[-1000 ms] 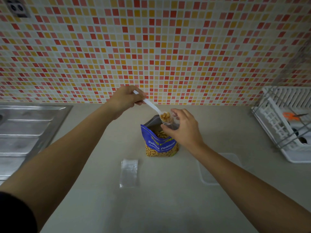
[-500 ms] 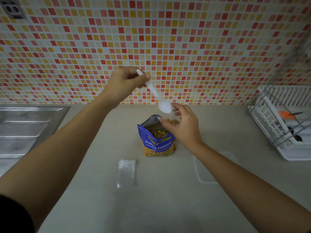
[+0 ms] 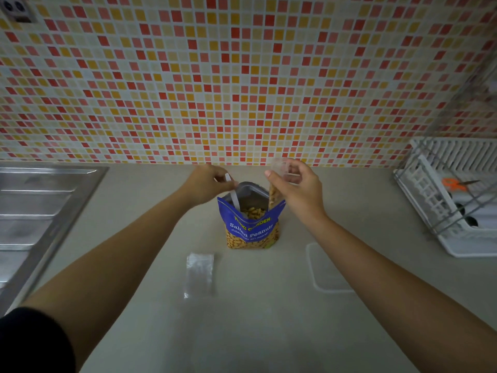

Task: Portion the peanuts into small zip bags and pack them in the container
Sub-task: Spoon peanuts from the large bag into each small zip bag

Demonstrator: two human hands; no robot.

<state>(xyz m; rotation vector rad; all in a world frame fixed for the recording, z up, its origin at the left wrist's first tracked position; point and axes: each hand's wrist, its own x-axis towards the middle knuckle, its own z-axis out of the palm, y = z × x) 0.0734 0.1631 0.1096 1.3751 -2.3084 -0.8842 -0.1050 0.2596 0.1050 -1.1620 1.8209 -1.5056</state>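
Note:
A blue bag of salted peanuts (image 3: 251,228) stands open in the middle of the counter. My left hand (image 3: 207,185) holds the handle of a white plastic spoon (image 3: 233,196), whose bowl end dips into the open peanut bag. My right hand (image 3: 295,188) pinches a small clear zip bag (image 3: 274,193) by its top; it hangs upright above the bag's right edge and has peanuts in it. An empty small zip bag (image 3: 199,273) lies flat on the counter in front of the peanut bag. A clear shallow container (image 3: 326,267) sits to the right, partly under my right forearm.
A steel sink drainboard (image 3: 40,208) borders the counter on the left. A white dish rack (image 3: 454,195) with orange-handled scissors (image 3: 457,183) stands at the right. The mosaic tiled wall (image 3: 242,76) rises close behind the peanut bag.
My left hand came down from above the small bag and put the spoon into the peanut bag. My right hand lifted the small zip bag, now hanging with peanuts inside.

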